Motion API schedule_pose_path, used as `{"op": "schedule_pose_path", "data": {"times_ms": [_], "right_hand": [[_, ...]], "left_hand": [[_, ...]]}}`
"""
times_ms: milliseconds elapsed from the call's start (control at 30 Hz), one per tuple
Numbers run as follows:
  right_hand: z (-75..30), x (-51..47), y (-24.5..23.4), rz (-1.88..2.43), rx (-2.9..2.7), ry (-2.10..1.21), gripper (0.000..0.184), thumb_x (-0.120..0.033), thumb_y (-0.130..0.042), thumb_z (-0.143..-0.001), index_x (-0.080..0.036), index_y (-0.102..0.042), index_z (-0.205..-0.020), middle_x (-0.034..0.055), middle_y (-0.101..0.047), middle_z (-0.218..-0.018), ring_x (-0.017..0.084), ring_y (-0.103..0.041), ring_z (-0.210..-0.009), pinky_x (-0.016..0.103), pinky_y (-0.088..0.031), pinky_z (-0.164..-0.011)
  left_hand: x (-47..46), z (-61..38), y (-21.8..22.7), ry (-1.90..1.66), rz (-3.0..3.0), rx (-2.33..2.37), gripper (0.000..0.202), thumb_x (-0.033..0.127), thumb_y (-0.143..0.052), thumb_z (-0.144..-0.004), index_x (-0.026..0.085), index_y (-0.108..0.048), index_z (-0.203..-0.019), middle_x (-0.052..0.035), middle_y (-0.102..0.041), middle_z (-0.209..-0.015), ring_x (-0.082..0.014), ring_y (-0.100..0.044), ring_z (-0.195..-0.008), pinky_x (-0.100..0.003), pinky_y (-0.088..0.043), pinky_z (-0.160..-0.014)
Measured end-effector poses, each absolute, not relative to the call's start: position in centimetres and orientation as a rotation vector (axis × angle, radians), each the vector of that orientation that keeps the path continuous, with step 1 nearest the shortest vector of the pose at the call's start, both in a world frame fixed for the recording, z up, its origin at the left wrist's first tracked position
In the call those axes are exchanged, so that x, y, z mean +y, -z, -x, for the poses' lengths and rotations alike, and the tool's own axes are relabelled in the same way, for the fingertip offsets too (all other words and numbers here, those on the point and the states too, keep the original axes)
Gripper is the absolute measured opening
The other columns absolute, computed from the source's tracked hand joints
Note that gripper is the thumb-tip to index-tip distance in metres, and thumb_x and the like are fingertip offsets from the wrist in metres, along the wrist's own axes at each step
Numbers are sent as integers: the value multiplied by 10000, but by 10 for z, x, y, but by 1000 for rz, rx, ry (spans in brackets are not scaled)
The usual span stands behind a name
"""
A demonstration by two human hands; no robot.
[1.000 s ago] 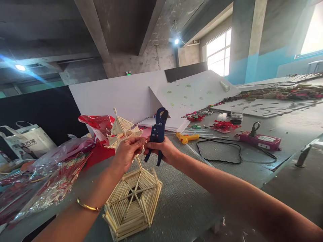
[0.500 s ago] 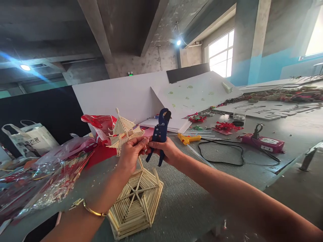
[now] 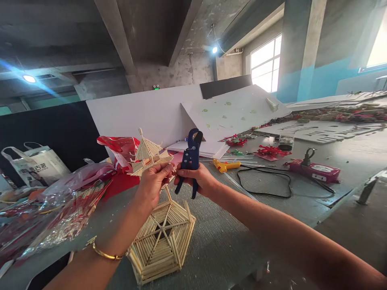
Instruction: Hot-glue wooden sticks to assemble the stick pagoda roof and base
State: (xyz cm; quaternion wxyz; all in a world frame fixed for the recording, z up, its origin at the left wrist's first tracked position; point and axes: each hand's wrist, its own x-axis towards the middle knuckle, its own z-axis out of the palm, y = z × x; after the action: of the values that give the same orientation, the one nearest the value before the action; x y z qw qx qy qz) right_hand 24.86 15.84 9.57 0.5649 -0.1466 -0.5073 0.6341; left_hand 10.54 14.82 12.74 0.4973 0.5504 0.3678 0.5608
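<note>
My right hand (image 3: 202, 179) is closed round a dark blue hand cutter (image 3: 190, 155), its jaw end pointing up and its handles hanging below the fingers. Just left of it, my left hand (image 3: 152, 181) is pinched, fingertips close to the right hand's; whatever lies between them is too small to make out. Below the hands, a hexagonal base of pale wooden sticks (image 3: 186, 229), with spokes crossing a dark central opening, rests on the table. Behind my left hand stands a small pagoda-like tower of similar sticks (image 3: 147, 150), partly hidden by the hand.
A yellow glue gun (image 3: 226, 165) lies to the right, near a looped black cable and a magenta power strip (image 3: 316, 170). Plastic-wrapped sticks (image 3: 72, 213) cover the left side. A phone (image 3: 50, 272) lies at the near left. White boards (image 3: 145, 112) stand behind.
My left hand has shifted a little left, opening a small gap from the right hand. The cutter has tilted slightly and stays in my right hand.
</note>
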Motion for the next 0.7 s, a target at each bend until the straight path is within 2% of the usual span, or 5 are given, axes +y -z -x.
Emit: {"op": "schedule_pose_path", "data": {"times_ms": [367, 700], "right_hand": [[-245, 160, -92, 409, -1170, -1470, 264, -190, -739, -566, -131, -585, -771, 19, -605, -652, 146, -592, -555, 323, -480, -596], [-246, 157, -97, 432, -1167, -1438, 244, -195, -740, -559, -133, -587, -738, 15, -585, -639, 129, -567, -555, 304, -473, -582]], "left_hand": [[150, -108, -121, -1361, -1394, 898, 219, 280, -754, -550, 147, -703, -716, 7, -599, -631, -52, -392, -519, -210, -282, -504], [147, -111, -115, -1293, -1176, 855, 352, 337, -785, -500, 132, -698, -773, -3, -584, -600, -69, -499, -543, -205, -343, -516]]}}
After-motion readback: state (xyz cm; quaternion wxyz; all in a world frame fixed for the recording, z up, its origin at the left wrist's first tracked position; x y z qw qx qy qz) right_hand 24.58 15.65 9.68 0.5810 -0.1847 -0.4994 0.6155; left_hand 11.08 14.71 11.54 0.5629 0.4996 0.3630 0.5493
